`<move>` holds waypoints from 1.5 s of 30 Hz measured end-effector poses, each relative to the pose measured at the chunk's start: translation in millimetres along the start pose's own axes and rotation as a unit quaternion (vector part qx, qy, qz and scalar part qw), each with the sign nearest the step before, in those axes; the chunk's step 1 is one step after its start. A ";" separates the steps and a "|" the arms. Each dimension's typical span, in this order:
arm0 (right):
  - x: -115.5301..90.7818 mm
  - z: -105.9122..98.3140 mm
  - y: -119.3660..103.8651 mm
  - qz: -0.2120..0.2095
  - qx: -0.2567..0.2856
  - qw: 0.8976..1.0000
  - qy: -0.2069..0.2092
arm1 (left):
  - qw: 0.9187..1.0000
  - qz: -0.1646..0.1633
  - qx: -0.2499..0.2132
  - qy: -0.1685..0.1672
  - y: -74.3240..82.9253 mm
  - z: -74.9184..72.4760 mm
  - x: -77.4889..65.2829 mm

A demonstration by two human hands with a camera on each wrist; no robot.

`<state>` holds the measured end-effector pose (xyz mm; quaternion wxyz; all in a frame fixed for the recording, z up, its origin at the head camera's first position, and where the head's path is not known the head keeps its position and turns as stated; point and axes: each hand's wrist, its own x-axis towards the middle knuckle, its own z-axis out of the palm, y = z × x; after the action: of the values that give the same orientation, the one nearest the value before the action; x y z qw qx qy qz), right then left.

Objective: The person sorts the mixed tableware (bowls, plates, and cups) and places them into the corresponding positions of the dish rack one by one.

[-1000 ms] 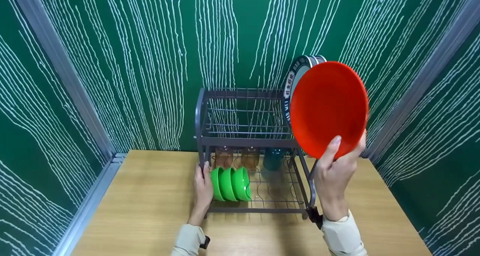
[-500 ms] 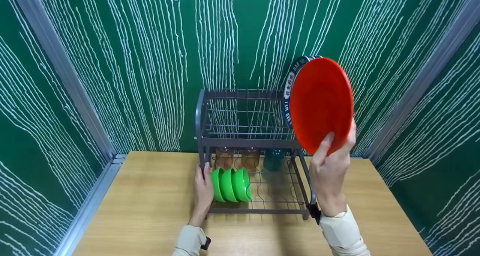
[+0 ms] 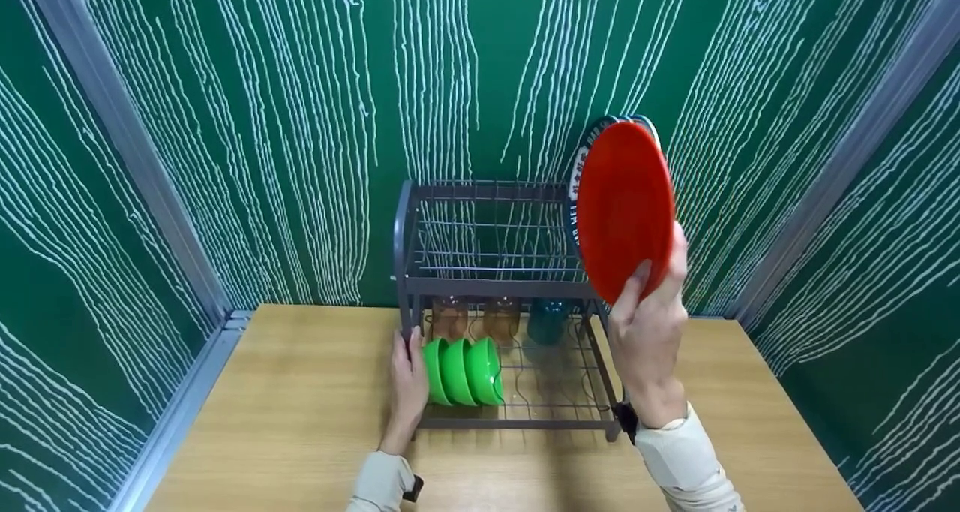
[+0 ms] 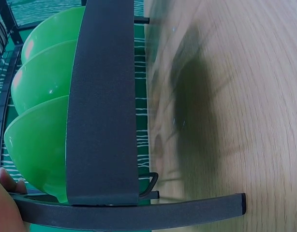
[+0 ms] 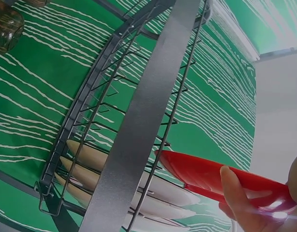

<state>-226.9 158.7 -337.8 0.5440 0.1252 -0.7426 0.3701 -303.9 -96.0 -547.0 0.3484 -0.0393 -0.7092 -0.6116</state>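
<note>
My right hand (image 3: 649, 328) pinches a red plate (image 3: 624, 204) near its lower rim, thumb on the front face. It is held tilted at the right end of the dish rack's (image 3: 495, 285) upper tier, overlapping several patterned plates (image 3: 577, 170) standing there. From the right wrist, the red plate (image 5: 206, 174) shows edge-on beside the upper tier's wires, next to the pale stored plates (image 5: 163, 191). My left hand (image 3: 409, 377) grips the left front post of the rack. Just right of it, green bowls (image 3: 454, 371) stand on edge in the lower tier.
Behind the bowls on the lower tier are two amber glasses (image 3: 500, 318) and a blue glass (image 3: 548, 321). The rack stands on a wooden table (image 3: 300, 422), against a green wall (image 3: 300, 137) with white streaks. Metal frame posts (image 3: 142, 152) rise at the corners.
My right hand has moved left with the red plate, turning it more edge-on and closer to the stored plates. The left hand stays on the rack post.
</note>
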 end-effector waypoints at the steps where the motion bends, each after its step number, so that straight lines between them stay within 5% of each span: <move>1: 0.9 0.6 0.1 -0.004 -0.004 1.000 0.000 | 1.000 0.004 0.001 0.000 5.5 -0.9 -0.3; 7: 11.3 4.3 -0.8 -0.037 -0.020 0.999 -0.008 | 1.000 0.018 0.006 -0.001 37.8 -6.5 -2.3; 10: 17.4 6.4 -2.6 -0.051 -0.031 0.998 -0.025 | 0.999 0.027 0.016 0.008 40.1 -6.5 -2.5; 21: 34.6 19.8 -3.9 -0.039 -0.054 0.997 -0.046 | 1.000 -0.005 0.000 0.009 2.3 0.0 0.4; 30: 48.1 34.0 -4.1 -0.011 -0.088 0.990 -0.110 | 1.000 0.006 0.006 0.008 0.0 -0.9 -1.2; 45: 69.8 51.1 -7.7 0.010 -0.183 0.963 -0.196 | 1.000 0.002 0.006 0.005 0.5 -1.9 -3.1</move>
<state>-285.3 133.4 -278.5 0.3980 0.0867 -0.8907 0.2017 -300.5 -96.3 -548.3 0.3533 -0.0361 -0.7111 -0.6068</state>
